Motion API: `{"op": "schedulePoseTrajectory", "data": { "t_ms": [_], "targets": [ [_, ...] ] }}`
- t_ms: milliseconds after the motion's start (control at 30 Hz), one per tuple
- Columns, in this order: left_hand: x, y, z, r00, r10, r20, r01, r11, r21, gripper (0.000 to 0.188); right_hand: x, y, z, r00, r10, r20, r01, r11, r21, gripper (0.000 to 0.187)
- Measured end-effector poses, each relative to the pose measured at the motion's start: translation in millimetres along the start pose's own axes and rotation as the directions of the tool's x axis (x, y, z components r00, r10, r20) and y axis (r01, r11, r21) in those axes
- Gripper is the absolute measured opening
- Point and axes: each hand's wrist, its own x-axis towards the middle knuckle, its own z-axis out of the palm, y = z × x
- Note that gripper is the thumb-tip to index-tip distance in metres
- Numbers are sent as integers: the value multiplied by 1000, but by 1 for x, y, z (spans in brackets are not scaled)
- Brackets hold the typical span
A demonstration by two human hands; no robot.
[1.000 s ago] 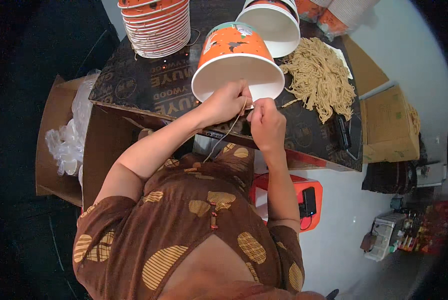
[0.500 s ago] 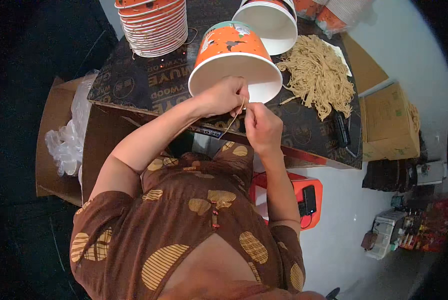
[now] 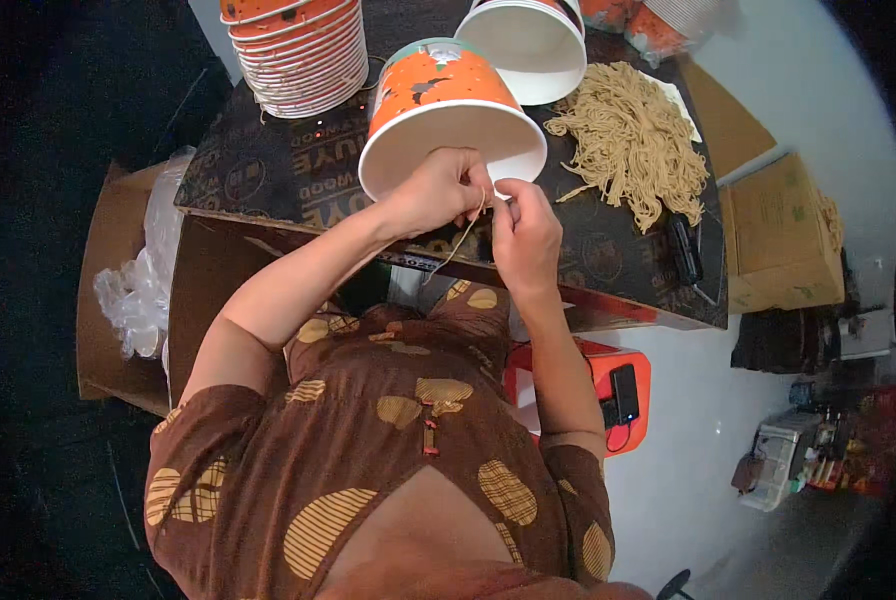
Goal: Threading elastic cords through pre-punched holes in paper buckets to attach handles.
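The left hand (image 3: 448, 187) pinches a cord (image 3: 462, 240) in its fingers, by the near rim of the tipped orange tub (image 3: 458, 85) on the worktop (image 3: 258, 165); gripping close should give control. The right hand (image 3: 528, 228) curls its fingers; whether they pinch anything, I cannot tell.

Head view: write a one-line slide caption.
Left hand pinches a thin tan cord, right hand close beside it, at the mouth of a round, white-lined orange bucket.
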Motion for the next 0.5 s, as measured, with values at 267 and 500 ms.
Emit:
{"op": "schedulePoseTrajectory", "data": {
  "t_ms": [267, 500],
  "targets": [
    [-5, 4, 4, 990, -14, -139, 19, 999, 37, 7, -2, -4, 1, 997, -44, 59, 48, 996, -74, 22],
    [-1, 4, -2, 995, -74, -61, 72, 997, -24, 6, -2, 0, 2, 995, -46, 85, 52, 996, -76, 18]
  ]
}}
